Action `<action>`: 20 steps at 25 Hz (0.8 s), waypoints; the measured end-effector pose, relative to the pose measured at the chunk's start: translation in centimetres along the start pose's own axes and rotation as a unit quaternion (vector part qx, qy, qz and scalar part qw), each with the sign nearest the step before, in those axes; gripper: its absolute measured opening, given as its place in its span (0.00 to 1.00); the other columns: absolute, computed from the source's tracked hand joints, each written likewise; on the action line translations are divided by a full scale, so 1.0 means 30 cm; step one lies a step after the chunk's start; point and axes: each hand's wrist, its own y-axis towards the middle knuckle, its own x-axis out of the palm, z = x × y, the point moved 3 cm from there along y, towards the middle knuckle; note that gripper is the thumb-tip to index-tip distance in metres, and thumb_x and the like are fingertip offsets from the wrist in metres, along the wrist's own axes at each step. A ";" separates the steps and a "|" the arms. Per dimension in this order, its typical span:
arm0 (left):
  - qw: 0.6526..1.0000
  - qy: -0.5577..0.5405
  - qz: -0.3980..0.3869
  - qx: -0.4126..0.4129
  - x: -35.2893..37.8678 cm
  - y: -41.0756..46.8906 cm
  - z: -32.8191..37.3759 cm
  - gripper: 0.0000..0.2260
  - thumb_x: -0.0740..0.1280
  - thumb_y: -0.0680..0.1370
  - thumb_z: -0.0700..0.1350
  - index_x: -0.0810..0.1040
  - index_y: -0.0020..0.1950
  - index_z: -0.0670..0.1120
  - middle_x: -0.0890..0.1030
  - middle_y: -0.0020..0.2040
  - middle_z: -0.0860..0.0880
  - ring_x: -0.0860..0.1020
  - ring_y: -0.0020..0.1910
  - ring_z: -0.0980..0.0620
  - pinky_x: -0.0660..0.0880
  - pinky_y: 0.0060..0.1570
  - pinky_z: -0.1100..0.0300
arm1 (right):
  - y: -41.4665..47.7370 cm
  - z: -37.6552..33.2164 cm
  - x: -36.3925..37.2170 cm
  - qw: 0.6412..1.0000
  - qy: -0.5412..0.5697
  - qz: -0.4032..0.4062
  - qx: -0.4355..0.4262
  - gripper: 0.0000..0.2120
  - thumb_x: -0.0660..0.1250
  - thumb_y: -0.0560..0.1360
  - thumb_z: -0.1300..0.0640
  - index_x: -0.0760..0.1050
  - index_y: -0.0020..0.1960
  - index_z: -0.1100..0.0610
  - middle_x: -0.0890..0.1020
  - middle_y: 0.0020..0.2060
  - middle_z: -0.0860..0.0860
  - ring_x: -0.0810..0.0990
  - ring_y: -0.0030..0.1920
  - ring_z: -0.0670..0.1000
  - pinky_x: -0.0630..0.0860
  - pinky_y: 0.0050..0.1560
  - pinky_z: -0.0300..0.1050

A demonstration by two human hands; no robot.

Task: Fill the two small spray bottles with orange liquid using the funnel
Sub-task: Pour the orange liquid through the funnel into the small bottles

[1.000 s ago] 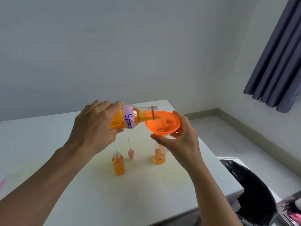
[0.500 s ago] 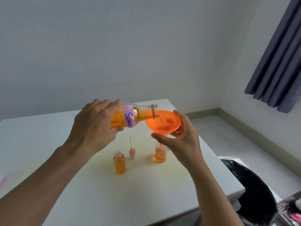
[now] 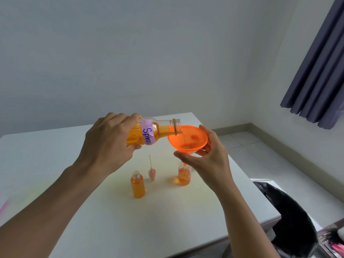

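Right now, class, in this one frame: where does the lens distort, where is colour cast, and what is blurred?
Head view throughout: the curtain leans steeply near the right edge, a wide-angle distortion; a yellow-orange glow tints the table around the filled spray bottle; the lower-right clutter is smeared.

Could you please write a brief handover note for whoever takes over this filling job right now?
Left hand grips the big bottle, tipped, mouth over the funnel, pouring.
Right hand holds the funnel, spout in the right spray bottle on the table.
Left spray bottle stands uncapped beside a spray head.
Done: left spray bottle nearly full.
Left: right spray bottle only partly full; pour until full.
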 end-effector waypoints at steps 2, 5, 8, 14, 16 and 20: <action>1.000 0.003 -0.001 -0.001 -0.001 -0.001 -0.002 0.33 0.82 0.62 0.50 0.77 0.64 0.47 0.82 0.50 0.47 0.77 0.47 0.42 0.75 0.41 0.53 | 0.001 0.002 0.000 1.000 -0.003 0.000 -0.001 0.49 0.86 0.59 0.48 0.67 0.75 0.44 0.77 0.61 0.43 0.82 0.54 0.42 0.78 0.48 0.31; 1.000 0.005 0.000 -0.003 -0.002 0.000 -0.002 0.33 0.82 0.62 0.50 0.77 0.64 0.47 0.82 0.50 0.47 0.77 0.47 0.42 0.75 0.41 0.53 | 0.002 0.002 -0.002 1.000 -0.004 0.002 -0.002 0.49 0.86 0.59 0.48 0.67 0.74 0.44 0.77 0.62 0.43 0.83 0.53 0.43 0.79 0.49 0.33; 1.000 0.003 -0.003 0.002 -0.001 0.003 0.000 0.32 0.82 0.62 0.50 0.76 0.64 0.47 0.82 0.50 0.47 0.77 0.47 0.42 0.75 0.42 0.52 | 0.001 0.002 -0.003 1.000 -0.005 0.000 -0.002 0.49 0.86 0.59 0.48 0.67 0.75 0.44 0.76 0.61 0.43 0.82 0.52 0.39 0.78 0.47 0.31; 1.000 0.004 0.002 0.006 -0.008 0.004 0.000 0.32 0.82 0.62 0.50 0.76 0.64 0.47 0.82 0.50 0.47 0.77 0.47 0.42 0.75 0.42 0.52 | -0.001 0.002 -0.004 1.000 -0.002 -0.001 -0.001 0.49 0.86 0.59 0.49 0.67 0.75 0.45 0.77 0.62 0.44 0.82 0.53 0.40 0.79 0.49 0.33; 1.000 0.005 0.005 0.009 -0.012 0.006 0.000 0.33 0.83 0.62 0.49 0.77 0.63 0.46 0.82 0.50 0.46 0.77 0.46 0.42 0.75 0.42 0.52 | -0.001 0.001 -0.005 1.000 -0.002 -0.001 -0.002 0.49 0.86 0.59 0.48 0.67 0.75 0.44 0.77 0.62 0.44 0.81 0.53 0.40 0.79 0.49 0.33; 1.000 0.005 0.007 0.006 -0.015 0.006 0.002 0.33 0.83 0.61 0.49 0.77 0.63 0.46 0.83 0.50 0.46 0.77 0.46 0.42 0.75 0.42 0.52 | -0.002 0.003 -0.005 1.000 -0.002 -0.002 -0.001 0.48 0.86 0.59 0.48 0.67 0.74 0.43 0.77 0.62 0.44 0.82 0.54 0.42 0.79 0.49 0.34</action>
